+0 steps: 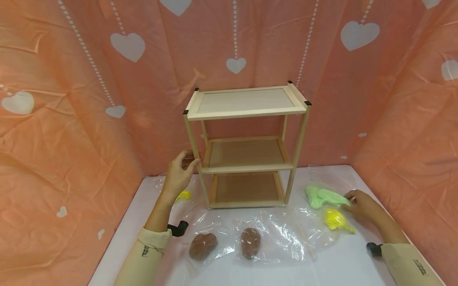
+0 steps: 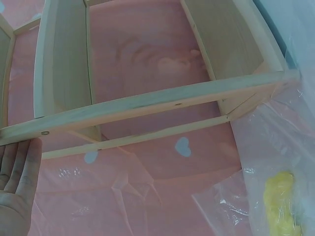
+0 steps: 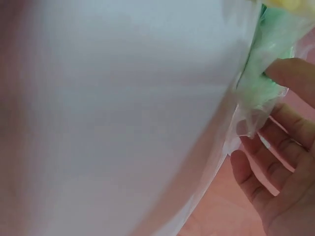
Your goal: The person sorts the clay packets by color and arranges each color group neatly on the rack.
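A three-tier wooden shelf (image 1: 247, 169) with black caps on its corners stands at the back of the white table. My left hand (image 1: 180, 172) holds its left front post at middle-tier height, thumb at the front. In the left wrist view, the fingers (image 2: 20, 169) of that hand extend straight to the post, and the thumb is out of sight. On the right, my right hand (image 1: 365, 206) pinches the edge of a clear plastic bag with a soft green lump (image 1: 323, 196) in it. The right wrist view shows the thumb (image 3: 290, 76) on this bag, the lower fingers spread loosely.
Two brown lumps (image 1: 203, 246) (image 1: 251, 242) in clear bags lie in front of the shelf. A yellow bagged lump (image 1: 335, 219) is next to the green one; another yellow piece (image 1: 183, 195) lies left of the shelf. Pink cloth (image 1: 236, 39) with white hearts encloses the table.
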Demonstrator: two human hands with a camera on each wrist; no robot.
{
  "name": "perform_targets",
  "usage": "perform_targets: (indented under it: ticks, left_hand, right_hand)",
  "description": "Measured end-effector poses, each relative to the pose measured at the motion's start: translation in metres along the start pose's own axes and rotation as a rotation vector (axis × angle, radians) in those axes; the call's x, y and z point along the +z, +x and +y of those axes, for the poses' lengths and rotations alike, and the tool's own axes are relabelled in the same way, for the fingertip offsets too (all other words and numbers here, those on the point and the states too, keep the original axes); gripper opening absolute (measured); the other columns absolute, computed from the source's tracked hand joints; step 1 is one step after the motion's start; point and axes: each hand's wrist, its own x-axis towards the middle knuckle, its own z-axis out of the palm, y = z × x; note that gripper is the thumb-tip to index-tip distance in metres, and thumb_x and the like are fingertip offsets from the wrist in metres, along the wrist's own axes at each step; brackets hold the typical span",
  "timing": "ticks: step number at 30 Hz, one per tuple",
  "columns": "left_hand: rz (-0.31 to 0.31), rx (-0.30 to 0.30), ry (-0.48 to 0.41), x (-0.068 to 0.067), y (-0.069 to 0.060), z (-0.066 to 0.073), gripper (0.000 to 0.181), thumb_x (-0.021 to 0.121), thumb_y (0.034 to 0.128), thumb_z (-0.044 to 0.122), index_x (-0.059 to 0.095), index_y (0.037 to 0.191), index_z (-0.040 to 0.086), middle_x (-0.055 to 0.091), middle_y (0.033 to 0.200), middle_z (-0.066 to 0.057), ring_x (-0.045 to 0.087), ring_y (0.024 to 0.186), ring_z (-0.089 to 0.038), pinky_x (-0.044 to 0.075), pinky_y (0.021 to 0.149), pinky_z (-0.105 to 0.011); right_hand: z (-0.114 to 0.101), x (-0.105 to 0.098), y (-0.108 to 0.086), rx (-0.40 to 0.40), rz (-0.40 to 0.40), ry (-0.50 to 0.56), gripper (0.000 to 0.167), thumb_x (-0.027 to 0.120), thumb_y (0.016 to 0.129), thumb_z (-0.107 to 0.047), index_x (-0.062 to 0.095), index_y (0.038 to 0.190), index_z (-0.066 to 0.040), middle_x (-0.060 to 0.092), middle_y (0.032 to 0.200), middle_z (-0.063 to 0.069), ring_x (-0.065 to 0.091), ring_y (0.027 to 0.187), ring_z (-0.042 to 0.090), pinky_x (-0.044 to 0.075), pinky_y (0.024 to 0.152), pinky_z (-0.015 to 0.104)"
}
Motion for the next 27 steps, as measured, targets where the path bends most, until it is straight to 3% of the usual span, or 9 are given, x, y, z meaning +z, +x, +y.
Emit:
perform_targets:
  ticks: [8,19,27]
  left_hand:
    - [0.013,-0.002,-0.001,0.002,-0.001,-0.001,0.027,0.071,0.1043,0.006,0.066,0.127,-0.008,0.074,0.119,-0.024,0.073,0.115,-0.041,0.058,0.100,-0.057]
    - [0.007,0.000,-0.026,0.002,-0.001,-0.001,0.028,0.071,0.1051,0.011,0.066,0.128,-0.004,0.072,0.121,-0.025,0.072,0.116,-0.042,0.057,0.104,-0.055]
    - [0.004,0.001,-0.026,0.002,-0.001,-0.003,0.029,0.071,0.1052,0.011,0.066,0.128,-0.005,0.072,0.121,-0.025,0.071,0.117,-0.042,0.057,0.104,-0.055]
  right_hand:
    - [-0.004,-0.003,-0.001,-0.010,0.073,0.017,0.035,0.082,0.093,-0.020,0.070,0.113,0.006,0.071,0.104,0.020,0.061,0.090,0.032,0.052,0.073,0.038]
    - [-0.014,-0.009,-0.009,-0.116,0.280,0.020,0.036,0.086,0.090,-0.016,0.071,0.114,0.008,0.073,0.105,0.021,0.064,0.093,0.037,0.053,0.072,0.036]
    - [-0.030,-0.020,-0.013,-0.136,0.387,0.051,0.035,0.087,0.089,-0.013,0.071,0.115,0.004,0.072,0.107,0.021,0.064,0.095,0.039,0.051,0.070,0.040]
